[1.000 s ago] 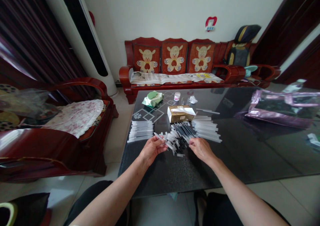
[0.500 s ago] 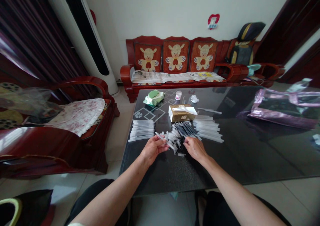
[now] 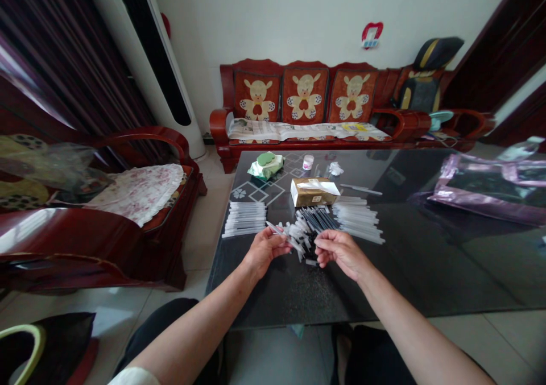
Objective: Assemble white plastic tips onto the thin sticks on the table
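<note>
Between the fingers of my left hand [image 3: 264, 254] is a slim whitish pen barrel [image 3: 273, 227], slanting down to the right. My right hand [image 3: 341, 253] is pinched closed just right of the heap; anything in its fingertips is too small to make out. Between the hands lies a pile of short white pen caps [image 3: 300, 230], with small black pieces [image 3: 312, 251] beside it. Dark pen refills [image 3: 319, 219] lie bundled behind them. One row of white pen barrels [image 3: 245, 220] is on the left, another stack of barrels [image 3: 358, 220] on the right.
A tissue box [image 3: 314, 194] stands behind the refills on the dark table [image 3: 426, 260]. Farther back are a green wipes pack [image 3: 266, 166], a small white cup [image 3: 307, 162], a crumpled tissue [image 3: 335, 169] and a lone pen [image 3: 362, 190]. A pink-edged clear bag [image 3: 478, 200] lies at right.
My right hand has lifted slightly from the black pieces, its fingers turned more toward the left hand. My left hand still holds the barrel. The view has shifted slightly.
</note>
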